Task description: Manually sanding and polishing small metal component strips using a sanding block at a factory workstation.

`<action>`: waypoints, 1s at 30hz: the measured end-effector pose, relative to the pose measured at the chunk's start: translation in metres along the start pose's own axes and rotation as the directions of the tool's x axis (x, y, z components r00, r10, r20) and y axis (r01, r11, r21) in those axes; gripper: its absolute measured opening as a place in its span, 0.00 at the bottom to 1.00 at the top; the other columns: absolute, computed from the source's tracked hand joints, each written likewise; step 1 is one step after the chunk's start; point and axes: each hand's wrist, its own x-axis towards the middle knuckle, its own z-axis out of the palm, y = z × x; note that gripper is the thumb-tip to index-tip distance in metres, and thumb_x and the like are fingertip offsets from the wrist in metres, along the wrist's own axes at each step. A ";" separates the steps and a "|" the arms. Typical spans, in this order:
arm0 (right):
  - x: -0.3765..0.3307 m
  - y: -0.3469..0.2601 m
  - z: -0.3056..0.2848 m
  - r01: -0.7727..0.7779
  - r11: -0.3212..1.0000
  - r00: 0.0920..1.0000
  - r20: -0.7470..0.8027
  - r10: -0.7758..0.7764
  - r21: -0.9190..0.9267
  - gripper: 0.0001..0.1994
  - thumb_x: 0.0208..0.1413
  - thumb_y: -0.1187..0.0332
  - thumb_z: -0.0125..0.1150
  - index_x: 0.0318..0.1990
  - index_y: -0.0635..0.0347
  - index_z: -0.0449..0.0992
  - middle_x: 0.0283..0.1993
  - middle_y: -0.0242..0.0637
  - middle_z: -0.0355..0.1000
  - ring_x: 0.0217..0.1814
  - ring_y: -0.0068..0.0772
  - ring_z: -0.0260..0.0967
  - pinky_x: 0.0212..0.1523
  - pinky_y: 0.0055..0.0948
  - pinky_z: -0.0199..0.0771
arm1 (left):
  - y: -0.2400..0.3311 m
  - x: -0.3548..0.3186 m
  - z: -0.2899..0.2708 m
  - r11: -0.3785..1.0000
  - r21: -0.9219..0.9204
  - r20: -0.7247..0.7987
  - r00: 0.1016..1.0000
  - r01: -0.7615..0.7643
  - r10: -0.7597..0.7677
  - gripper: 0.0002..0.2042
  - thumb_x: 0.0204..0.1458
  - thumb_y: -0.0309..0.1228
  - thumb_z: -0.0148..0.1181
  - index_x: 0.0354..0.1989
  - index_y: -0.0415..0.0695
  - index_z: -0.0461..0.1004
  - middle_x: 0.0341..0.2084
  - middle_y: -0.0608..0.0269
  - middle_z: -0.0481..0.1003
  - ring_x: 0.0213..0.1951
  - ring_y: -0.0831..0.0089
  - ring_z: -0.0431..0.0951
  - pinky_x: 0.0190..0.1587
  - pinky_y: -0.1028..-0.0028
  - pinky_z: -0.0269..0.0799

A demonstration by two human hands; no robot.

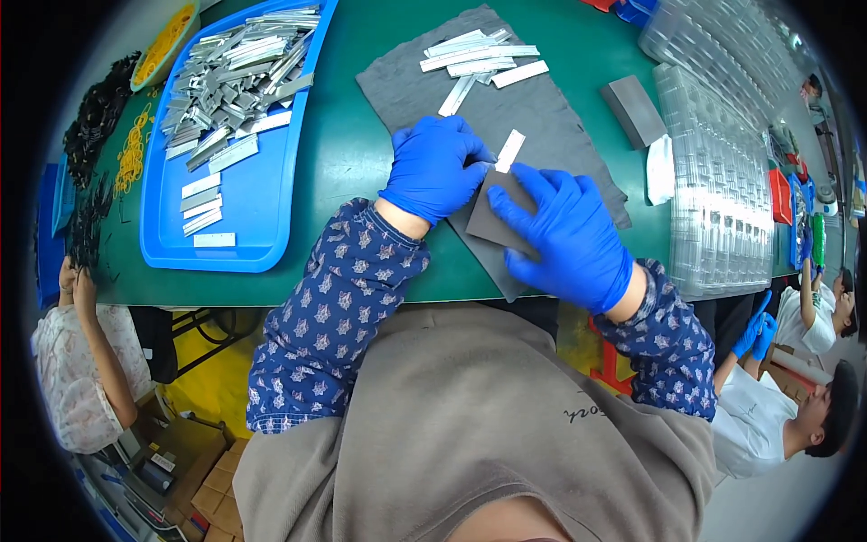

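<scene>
Both my hands wear blue gloves. My left hand [435, 170] is closed, its thumb and fingertips pinching near the lower end of a small silvery metal strip [511, 149]. My right hand [573, 233] grips a dark grey rectangular block [490, 219], fingers bent over its top and right side. The block's upper end meets the strip close to my left fingertips; part of the strip is hidden there. Under both lies a dark grey sheet [564, 135]. Farther up the sheet is a loose pile of similar metal strips [479, 61].
At left, a blue tray [275, 248] holds many metal pieces. Yellow rubber bands [134, 154] and black strands [90, 221] lie beyond it. A second grey block [634, 110] and stacked clear plastic trays [713, 190] stand right on the green table [348, 135]. Other people sit at both sides.
</scene>
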 end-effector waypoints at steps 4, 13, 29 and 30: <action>-0.002 0.031 -0.002 -0.104 0.993 0.981 -0.157 0.110 0.046 0.30 0.41 0.62 0.66 0.58 0.50 0.72 0.59 0.51 0.65 0.54 0.54 0.65 0.55 0.44 0.65 | 0.004 -0.001 -0.005 1.000 0.009 0.005 1.000 0.017 -0.017 0.03 0.42 0.39 0.64 0.25 0.57 0.80 0.30 0.73 0.73 0.41 0.65 0.72 0.46 0.60 0.58; -0.002 0.039 0.025 -0.198 0.980 0.954 -0.235 0.186 -0.029 0.30 0.44 0.61 0.64 0.59 0.50 0.71 0.61 0.52 0.63 0.56 0.54 0.64 0.56 0.44 0.64 | 0.005 0.001 -0.001 1.000 0.013 -0.017 1.000 0.002 -0.001 0.03 0.42 0.39 0.65 0.25 0.57 0.80 0.30 0.72 0.73 0.41 0.65 0.72 0.46 0.60 0.58; -0.008 0.006 0.019 -0.101 0.995 0.977 -0.185 0.103 0.023 0.30 0.41 0.62 0.66 0.58 0.48 0.72 0.61 0.49 0.64 0.54 0.50 0.65 0.54 0.41 0.64 | 0.000 0.001 -0.001 1.000 0.013 0.006 1.000 -0.014 0.014 0.03 0.43 0.38 0.63 0.25 0.57 0.81 0.30 0.73 0.74 0.42 0.65 0.72 0.46 0.59 0.58; -0.009 0.014 0.015 -0.075 0.993 0.981 -0.169 0.090 0.093 0.30 0.41 0.62 0.66 0.58 0.49 0.72 0.61 0.49 0.64 0.55 0.50 0.65 0.55 0.41 0.64 | 0.001 0.001 -0.003 1.000 0.009 0.004 1.000 -0.010 0.010 0.03 0.43 0.38 0.63 0.25 0.57 0.81 0.30 0.73 0.74 0.41 0.65 0.72 0.46 0.59 0.58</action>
